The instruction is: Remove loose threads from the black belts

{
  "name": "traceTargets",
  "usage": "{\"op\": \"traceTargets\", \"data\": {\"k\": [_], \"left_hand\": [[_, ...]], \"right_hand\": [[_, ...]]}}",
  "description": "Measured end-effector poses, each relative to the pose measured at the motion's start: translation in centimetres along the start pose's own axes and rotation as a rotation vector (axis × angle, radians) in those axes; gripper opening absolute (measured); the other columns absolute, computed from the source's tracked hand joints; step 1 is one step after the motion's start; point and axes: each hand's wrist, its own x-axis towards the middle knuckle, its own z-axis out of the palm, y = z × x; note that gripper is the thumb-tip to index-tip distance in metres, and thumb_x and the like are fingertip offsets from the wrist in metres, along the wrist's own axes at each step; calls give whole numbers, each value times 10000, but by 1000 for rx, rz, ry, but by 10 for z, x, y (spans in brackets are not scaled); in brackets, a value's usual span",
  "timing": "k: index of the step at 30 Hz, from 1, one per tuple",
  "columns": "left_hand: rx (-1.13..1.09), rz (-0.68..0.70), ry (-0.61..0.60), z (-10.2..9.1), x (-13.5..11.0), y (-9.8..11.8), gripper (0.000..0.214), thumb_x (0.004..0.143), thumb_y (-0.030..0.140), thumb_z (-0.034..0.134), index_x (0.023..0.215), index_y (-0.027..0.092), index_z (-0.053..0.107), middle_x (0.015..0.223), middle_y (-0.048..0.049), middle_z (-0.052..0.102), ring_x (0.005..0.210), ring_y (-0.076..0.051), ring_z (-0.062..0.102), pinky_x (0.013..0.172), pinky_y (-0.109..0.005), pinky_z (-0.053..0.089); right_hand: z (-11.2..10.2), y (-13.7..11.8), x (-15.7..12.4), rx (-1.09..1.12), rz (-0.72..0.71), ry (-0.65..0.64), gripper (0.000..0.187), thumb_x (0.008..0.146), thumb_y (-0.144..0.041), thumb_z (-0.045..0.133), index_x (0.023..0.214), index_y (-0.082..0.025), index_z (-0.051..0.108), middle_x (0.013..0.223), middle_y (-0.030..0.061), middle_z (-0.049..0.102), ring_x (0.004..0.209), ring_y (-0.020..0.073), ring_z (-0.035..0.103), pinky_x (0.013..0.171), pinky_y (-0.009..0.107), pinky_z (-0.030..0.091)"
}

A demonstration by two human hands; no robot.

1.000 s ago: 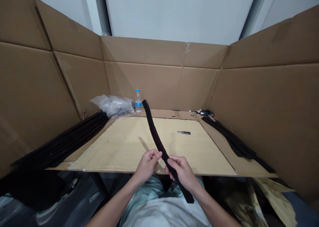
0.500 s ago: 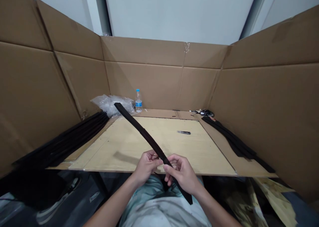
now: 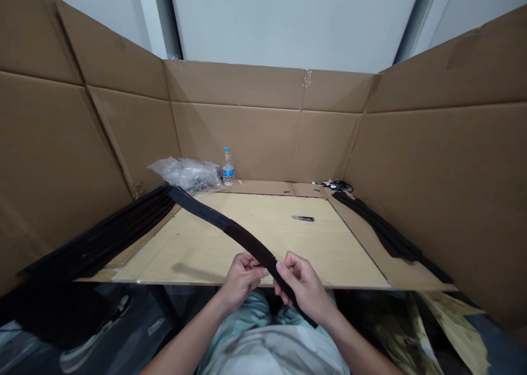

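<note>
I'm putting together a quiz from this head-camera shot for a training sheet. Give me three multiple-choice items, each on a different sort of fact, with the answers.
1. Where does the water bottle stand?
A. In the middle of the pale board
B. At the back, just right of the plastic bag
C. On the floor

2. What colour is the bottle's cap?
A. Red
B. White
C. Blue

3. How is the black strip held?
A. It lies loose on the board
B. It is held in both hands
C. It is held in the right hand only

Answers:
1. B: it stands by the cardboard wall, with the plastic bag on its left.
2. C: the small cap on top shows blue.
3. B: the left hand and right hand both close on it above the front edge of the pale board.
</note>
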Motion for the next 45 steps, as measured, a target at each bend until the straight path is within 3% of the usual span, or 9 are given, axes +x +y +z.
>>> {"op": "traceTargets", "data": {"k": [9,17,21,26,31,35,37,42,45], "left_hand": [[35,1,48,8,-5,-7,414,547,410,822,719,109,596,487,66,416,376,-1,193,379,-163,122],[7,2,186,5,-1,-1,500,581,461,804,589,164,402,402,119,258,360,-7,142,364,-149,104],[49,44,190,0,3,1,452,512,408,852,609,125,513,460,72,423,398,-22,314,397,-139,242],[53,33,16,-2,2,5,448,488,347,873,812,106,678,686,-42,646,643,-145,582,607,-225,449],[76,-14,-41,-6,-2,3,414,559,394,836,787,88,676,592,-10,572,454,-53,398,455,-177,308],[99,-32,-2,-11,-6,1,437,577,461,812,742,92,647,448,75,365,385,-9,167,387,-163,107],[112,-14,-7,-12,-8,2,406,592,447,807,722,98,643,444,72,359,389,-18,212,388,-161,144],[152,-12,-37,-5,-12,5,364,613,405,803,745,100,653,629,-40,604,584,-118,516,530,-206,394],[175,-12,-2,0,-11,8,381,611,425,798,693,105,607,649,-39,608,603,-118,520,565,-213,410]], "right_hand": [[3,1,-1,-66,54,112,555,760,-694,529,640,-199,308,415,-55,480,293,36,353,297,144,222],[-8,-2,2,11,-108,-13,372,809,-485,632,746,-141,505,731,42,641,585,76,537,554,202,438],[-13,3,6,31,-11,2,425,712,-428,743,982,-143,582,780,22,627,649,89,561,604,213,464],[-13,5,7,-19,70,-175,376,678,-401,765,819,-121,557,717,-8,579,504,57,510,473,197,462],[-10,7,2,43,153,-248,515,658,-435,775,796,-207,334,517,-93,511,385,81,495,333,160,390],[-6,8,1,-8,67,-192,461,770,-525,649,752,-194,330,568,-40,585,367,31,432,328,115,301],[-4,8,1,-23,78,-170,466,822,-598,535,721,-188,338,541,-29,579,355,37,436,317,118,298],[-1,11,0,-79,181,-101,539,802,-695,463,684,-175,385,446,-41,517,299,59,433,272,130,302],[0,11,1,-79,182,-63,539,806,-692,460,688,-169,403,447,-33,523,300,65,440,271,135,306]]}}
